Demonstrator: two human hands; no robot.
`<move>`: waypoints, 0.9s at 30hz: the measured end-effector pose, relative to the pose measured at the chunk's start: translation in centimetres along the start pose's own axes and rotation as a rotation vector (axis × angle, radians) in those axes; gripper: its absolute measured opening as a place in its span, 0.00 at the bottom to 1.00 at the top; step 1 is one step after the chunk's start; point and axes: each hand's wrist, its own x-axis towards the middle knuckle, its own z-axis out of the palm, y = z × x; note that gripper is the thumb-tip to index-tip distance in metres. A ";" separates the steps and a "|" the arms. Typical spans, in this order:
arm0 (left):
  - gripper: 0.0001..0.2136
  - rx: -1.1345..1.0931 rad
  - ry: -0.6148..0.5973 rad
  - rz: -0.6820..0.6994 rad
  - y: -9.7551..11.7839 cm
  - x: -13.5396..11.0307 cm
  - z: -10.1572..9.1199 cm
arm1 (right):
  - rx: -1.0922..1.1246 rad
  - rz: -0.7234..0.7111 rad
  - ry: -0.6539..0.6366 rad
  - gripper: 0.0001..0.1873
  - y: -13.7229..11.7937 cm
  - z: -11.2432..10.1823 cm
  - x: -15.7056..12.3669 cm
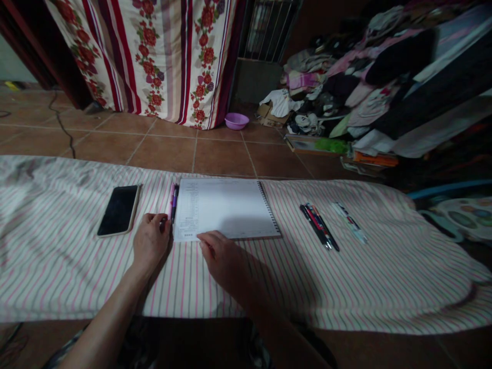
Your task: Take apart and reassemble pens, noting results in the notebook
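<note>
An open spiral notebook (pixel 226 205), with a printed column down its left side, lies on the striped cloth. Along its left edge are a pink pen (pixel 171 197) and a dark purple pen (pixel 175 202), side by side. My left hand (pixel 151 238) has its fingers curled in a pinch at the lower end of the pink pen; part of the grip is hidden. The fingers of my right hand (pixel 223 256) are bent together on the notebook's near edge, left of its middle. A phone (pixel 119 210) with a dark screen rests to the left of my left hand.
Right of the notebook lie several pens (pixel 320 225) in a bunch and a pale group of pens (pixel 350 222). The striped cloth (pixel 115 277) covers the low surface. Beyond stand a floral curtain (pixel 169 61), a purple basin (pixel 236 121) and a clothes heap (pixel 338 82).
</note>
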 end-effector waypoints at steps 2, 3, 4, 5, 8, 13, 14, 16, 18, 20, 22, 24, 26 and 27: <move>0.14 0.017 0.006 -0.010 0.2 0.0 0.0 | -0.002 -0.005 -0.020 0.13 -0.1 0.0 0.0; 0.14 0.022 0.007 -0.013 0.3 0.0 -0.1 | -0.003 0.000 -0.023 0.13 -0.1 0.0 0.0; 0.14 0.026 0.006 -0.017 0.4 0.0 -0.2 | -0.003 0.005 -0.024 0.13 0.0 0.0 0.0; 0.14 0.031 0.006 -0.026 0.5 -0.1 -0.3 | -0.003 0.009 -0.022 0.13 0.0 0.0 0.0; 0.13 0.054 0.000 -0.061 0.7 -0.2 -0.8 | -0.003 0.010 -0.021 0.13 0.3 0.1 0.0; 0.12 0.103 -0.007 -0.074 0.3 -0.4 -1.4 | -0.004 -0.003 -0.023 0.13 0.3 0.1 -0.1; 0.12 0.111 -0.006 -0.075 0.2 -0.4 -1.5 | -0.003 -0.009 -0.028 0.13 0.3 0.1 -0.1; 0.13 0.121 -0.005 -0.075 0.0 -0.5 -1.6 | -0.001 -0.016 -0.046 0.13 0.2 0.1 -0.1; 0.15 0.130 -0.007 -0.058 -0.1 -0.6 -1.6 | -0.003 -0.015 -0.060 0.13 0.1 0.1 -0.2; 0.16 0.140 -0.008 -0.030 -0.1 -0.7 -1.6 | -0.007 -0.010 -0.064 0.13 0.0 0.0 -0.3; 0.16 0.143 -0.007 -0.012 -0.2 -0.7 -1.5 | -0.008 -0.012 -0.075 0.13 -0.2 0.0 -0.4; 0.16 0.134 0.003 -0.020 -0.3 -0.6 -1.4 | -0.014 -0.015 -0.087 0.13 -0.4 -0.1 -0.6; 0.16 0.096 0.014 -0.035 -0.5 -0.4 -1.4 | -0.022 -0.015 -0.095 0.12 -0.5 -0.2 -0.7; 0.17 0.062 0.021 -0.040 -0.6 -0.3 -1.4 | -0.025 -0.014 -0.098 0.12 -0.5 -0.2 -0.7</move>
